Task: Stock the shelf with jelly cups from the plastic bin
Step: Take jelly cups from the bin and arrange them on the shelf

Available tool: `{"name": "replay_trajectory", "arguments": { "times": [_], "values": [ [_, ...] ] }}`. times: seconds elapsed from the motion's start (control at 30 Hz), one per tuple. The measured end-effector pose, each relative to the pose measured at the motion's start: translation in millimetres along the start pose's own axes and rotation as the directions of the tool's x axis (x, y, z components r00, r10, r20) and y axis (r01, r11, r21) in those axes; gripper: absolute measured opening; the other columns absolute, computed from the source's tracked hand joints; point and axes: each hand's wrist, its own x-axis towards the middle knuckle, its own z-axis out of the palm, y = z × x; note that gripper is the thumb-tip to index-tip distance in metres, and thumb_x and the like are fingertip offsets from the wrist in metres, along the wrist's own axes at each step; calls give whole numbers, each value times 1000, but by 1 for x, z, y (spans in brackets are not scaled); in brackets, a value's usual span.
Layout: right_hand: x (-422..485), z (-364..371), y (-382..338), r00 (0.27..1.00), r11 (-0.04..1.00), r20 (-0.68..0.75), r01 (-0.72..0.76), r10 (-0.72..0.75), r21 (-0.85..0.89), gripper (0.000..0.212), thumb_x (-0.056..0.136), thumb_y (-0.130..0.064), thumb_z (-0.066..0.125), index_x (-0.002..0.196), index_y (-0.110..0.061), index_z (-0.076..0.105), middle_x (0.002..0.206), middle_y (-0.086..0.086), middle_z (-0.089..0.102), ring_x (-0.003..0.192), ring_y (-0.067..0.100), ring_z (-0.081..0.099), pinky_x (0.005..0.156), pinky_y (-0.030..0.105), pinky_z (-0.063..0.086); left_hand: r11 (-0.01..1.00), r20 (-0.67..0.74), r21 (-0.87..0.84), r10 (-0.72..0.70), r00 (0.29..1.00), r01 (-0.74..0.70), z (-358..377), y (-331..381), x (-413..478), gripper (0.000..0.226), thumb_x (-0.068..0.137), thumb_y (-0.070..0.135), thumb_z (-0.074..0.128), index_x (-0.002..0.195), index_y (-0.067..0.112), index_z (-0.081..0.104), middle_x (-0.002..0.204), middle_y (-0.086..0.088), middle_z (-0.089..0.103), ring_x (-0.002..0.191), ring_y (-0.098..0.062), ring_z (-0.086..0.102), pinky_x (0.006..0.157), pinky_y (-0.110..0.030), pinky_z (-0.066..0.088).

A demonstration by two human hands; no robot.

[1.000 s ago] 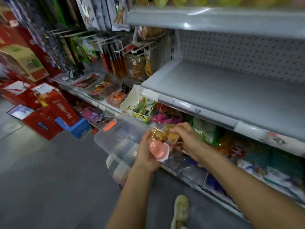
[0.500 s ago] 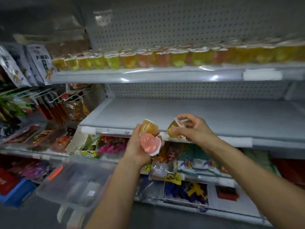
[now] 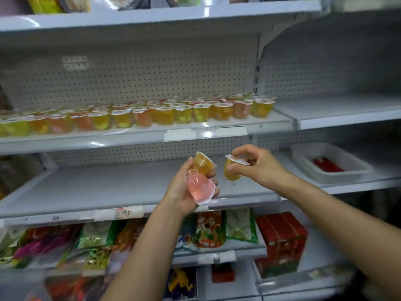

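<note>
The shop was bright, with soft white light coming from above. Shiny white spots of glare sat on the front edge of the top shelf (image 3: 206, 11) and on the price strip (image 3: 206, 134) below the row of jelly cups (image 3: 138, 118). It was darker under each shelf, and the bottom corners were dim.

The middle was the clearest part. The left hand (image 3: 182, 192) with its pink jelly cup (image 3: 200, 187) and the right hand (image 3: 260, 166) with its yellow jelly cup (image 3: 231, 172) showed fair edges, only a bit soft. The snack bags (image 3: 95, 235) low down were smeared and blurry. The shelf lines bent near the sides of the picture, as they do through a wide lens.
</note>
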Motion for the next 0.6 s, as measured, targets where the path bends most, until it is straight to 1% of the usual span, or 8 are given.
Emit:
{"name": "replay_trajectory", "arguments": {
  "times": [0.1,0.23,0.27,0.33,0.43,0.5,0.53,0.6],
  "values": [
    [-3,-56,12,998,1000,-57,4,-5,-28,35,71,-28,83,97,-20,62,100,8,69,85,15,62,69,22,48,1000,50,21,16,999,-17,51,-16,16,53,99,48,40,94,0,64,84,-12,63,58,-24,57,60,-34,46],
    [0,-116,22,996,998,-89,19,-23,-55,33,73,-25,82,97,-14,64,93,9,66,73,10,58,53,12,41,997,118,71,18,993,-27,105,-23,35,57,98,48,41,78,4,72,81,-10,63,56,-22,59,62,-34,47],
    [2,-129,23,994,998,-98,32,-37,-60,31,74,-25,81,97,-15,64,92,9,66,73,10,57,52,11,41,996,134,83,18,991,-29,117,-22,40,54,98,47,41,81,5,71,81,-10,63,56,-22,59,61,-33,47],
    [10,-149,26,990,997,-130,51,-59,-63,27,75,-26,81,96,-16,65,88,9,64,73,13,56,54,16,42,993,148,109,19,989,-36,135,-17,51,49,98,48,42,93,6,66,83,-9,64,57,-22,60,57,-32,51],
    [30,-173,29,980,996,-182,81,-86,-37,23,76,-21,80,95,-17,67,86,16,65,72,17,56,58,25,46,986,131,150,56,990,-76,156,-4,72,48,97,49,44,105,6,63,85,-11,65,59,-23,61,53,-32,55],
    [48,-186,29,973,994,-207,101,-105,-33,23,77,-18,79,97,-16,68,85,16,66,72,18,58,62,29,49,983,128,155,83,988,-103,167,8,86,46,97,49,45,105,7,62,85,-13,64,59,-25,60,52,-32,55],
    [58,-192,30,970,993,-214,109,-114,-38,25,78,-17,79,100,-14,68,83,12,65,70,17,58,62,25,50,980,125,160,96,987,-116,172,14,92,46,97,48,45,101,6,64,86,-13,64,60,-25,61,51,-32,55],
    [81,-201,30,966,992,-229,115,-123,-51,29,78,-15,79,104,-13,67,84,6,63,67,14,58,59,17,49,972,130,183,124,984,-147,180,26,109,51,98,49,43,84,6,70,83,-13,65,58,-25,64,50,-32,56]
  ]
}}
